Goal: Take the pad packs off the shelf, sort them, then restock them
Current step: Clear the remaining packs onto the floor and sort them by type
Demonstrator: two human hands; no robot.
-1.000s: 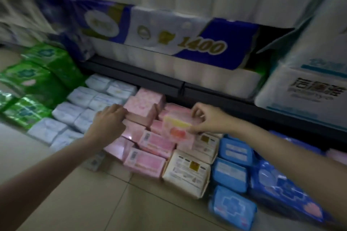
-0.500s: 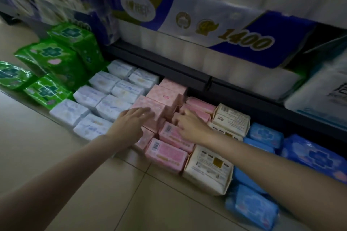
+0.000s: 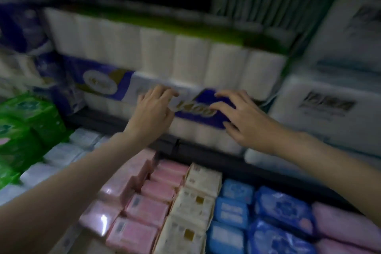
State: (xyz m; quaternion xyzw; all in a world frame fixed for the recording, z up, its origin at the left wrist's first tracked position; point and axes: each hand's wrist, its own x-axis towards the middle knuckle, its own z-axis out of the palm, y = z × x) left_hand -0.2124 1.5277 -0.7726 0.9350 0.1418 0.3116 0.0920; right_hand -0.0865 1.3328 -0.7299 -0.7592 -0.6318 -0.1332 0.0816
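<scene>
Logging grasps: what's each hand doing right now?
Left hand: open, holding nothing.
Right hand: open, fingers spread, holding nothing.

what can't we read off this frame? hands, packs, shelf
- Head view, motion blur: whether the left hand and right hand touch the blue-and-white roll pack or hover before it.
- Blur: print on the pink packs and cream packs.
- Darkness: the shelf space above the rolls.
- Bottom edge crops the front packs.

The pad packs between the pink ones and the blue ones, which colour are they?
Cream-white pad packs with small gold marks, seen in the head view.
</scene>
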